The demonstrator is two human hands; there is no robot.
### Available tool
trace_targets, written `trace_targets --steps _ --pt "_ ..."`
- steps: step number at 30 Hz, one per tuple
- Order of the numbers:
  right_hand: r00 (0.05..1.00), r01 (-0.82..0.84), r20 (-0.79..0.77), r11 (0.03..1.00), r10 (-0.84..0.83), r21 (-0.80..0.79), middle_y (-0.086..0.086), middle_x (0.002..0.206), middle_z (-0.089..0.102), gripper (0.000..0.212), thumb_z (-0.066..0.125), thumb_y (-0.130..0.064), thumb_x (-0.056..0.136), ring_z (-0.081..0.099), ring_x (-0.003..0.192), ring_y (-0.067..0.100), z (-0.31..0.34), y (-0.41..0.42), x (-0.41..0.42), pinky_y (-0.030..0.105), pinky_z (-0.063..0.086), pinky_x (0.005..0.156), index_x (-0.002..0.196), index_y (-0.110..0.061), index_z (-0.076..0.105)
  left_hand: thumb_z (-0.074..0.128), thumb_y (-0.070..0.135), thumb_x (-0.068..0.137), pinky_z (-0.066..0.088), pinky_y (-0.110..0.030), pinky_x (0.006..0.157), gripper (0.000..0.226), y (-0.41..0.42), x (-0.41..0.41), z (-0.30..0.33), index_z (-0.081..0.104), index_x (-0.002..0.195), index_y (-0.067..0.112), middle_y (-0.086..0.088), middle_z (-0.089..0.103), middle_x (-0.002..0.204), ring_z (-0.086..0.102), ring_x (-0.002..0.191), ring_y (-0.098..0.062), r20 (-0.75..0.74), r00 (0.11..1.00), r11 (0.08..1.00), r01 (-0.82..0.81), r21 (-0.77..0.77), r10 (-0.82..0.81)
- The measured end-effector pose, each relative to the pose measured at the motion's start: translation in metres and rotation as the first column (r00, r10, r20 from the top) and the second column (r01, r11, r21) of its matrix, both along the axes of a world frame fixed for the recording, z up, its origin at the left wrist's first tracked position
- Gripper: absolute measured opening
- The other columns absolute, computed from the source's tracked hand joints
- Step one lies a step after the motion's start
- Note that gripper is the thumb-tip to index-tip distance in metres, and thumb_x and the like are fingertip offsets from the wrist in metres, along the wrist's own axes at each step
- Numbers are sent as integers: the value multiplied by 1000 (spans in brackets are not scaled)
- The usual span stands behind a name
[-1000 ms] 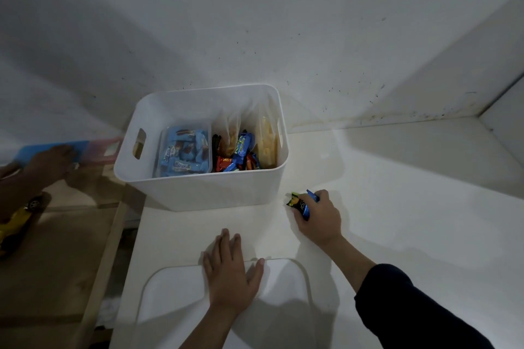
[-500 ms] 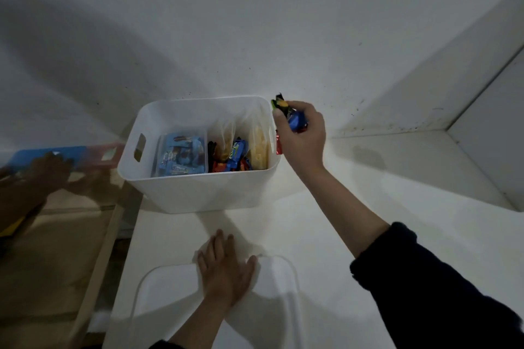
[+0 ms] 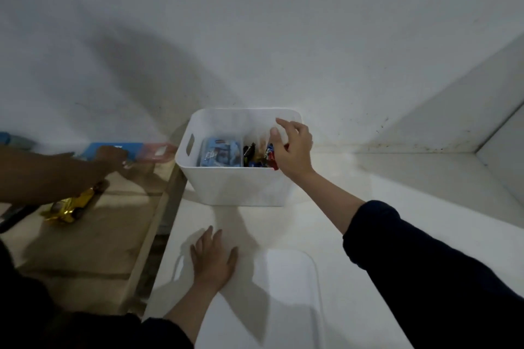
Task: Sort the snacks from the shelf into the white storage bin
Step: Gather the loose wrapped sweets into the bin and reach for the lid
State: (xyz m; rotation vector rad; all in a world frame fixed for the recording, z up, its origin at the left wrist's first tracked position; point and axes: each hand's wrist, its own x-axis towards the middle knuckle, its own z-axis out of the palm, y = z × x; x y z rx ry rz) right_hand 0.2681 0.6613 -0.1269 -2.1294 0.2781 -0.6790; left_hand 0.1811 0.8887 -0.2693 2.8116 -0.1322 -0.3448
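At the far left another person's arm (image 3: 51,176) reaches across a wooden shelf toward a blue tray (image 3: 113,149), with a gold wrapper (image 3: 69,207) lying beneath it; none of that has to do with the sorting.

The left hand (image 3: 212,258) lies flat on the counter (image 3: 397,178), fingers straight and spread, its heel on the edge of the white lid (image 3: 286,272). It grasps nothing and sits where it did a second ago.

The bin (image 3: 241,184) stands against the wall, open at the top. Inside, a clear box of blue packets (image 3: 219,153) takes the left part and loose snacks (image 3: 255,154) are piled to the right of it.

The change is in the right hand (image 3: 293,147). A second ago it pinched wrapped snacks off the counter; half a second ago it carried them over the bin's right rim. Now it hovers over that rim with fingers loosened and spread, apparently released. A red wrapper (image 3: 273,163) shows just under the palm, and whether it is falling or already settled I cannot tell.

So this handful looks delivered. No snacks remain visible on the counter, which suggests the lid may be next.
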Motion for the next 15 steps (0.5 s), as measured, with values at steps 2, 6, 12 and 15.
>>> trace_targets --steps 2,6,12,15 --pt "995 79 -69 997 -78 8 13 127 45 59 31 -58 88 40 123 32 -1 -3 -9 50 26 108 125 -18 55 36 54 91 9 -50 116 68 24 -9 -2 25 146 16 -6 13 157 11 145 -28 4 996 996 -86 9 86" --pt "947 224 -242 974 -210 29 23 128 44 41 39 -35 98 41 119 41 -2 -9 -9 44 28 103 125 -5 50 41 51 91 14 -49 116 65 58 -32 -3 29 144 15 -9 18 155 18 142 -31 21 973 972 -231 51 230" --pt "949 191 -254 981 -188 -12 25 127 44 39 42 -30 98 41 117 40 -6 -6 -18 40 30 102 126 -4 48 45 64 82 23 -52 112 92 81 -52 -10 15 148 8 -18 12 153 16 140 -39 -102 926 930 -354 100 363" --pt "939 265 -209 962 -272 -61 20 124 44 35 46 -27 95 41 115 39 -16 -4 -39 45 40 96 123 -5 50 52 65 79 32 -50 108 95 83 -53 -15 20 144 4 -20 15 151 22 138 -38 -163 906 921 -388 45 390"
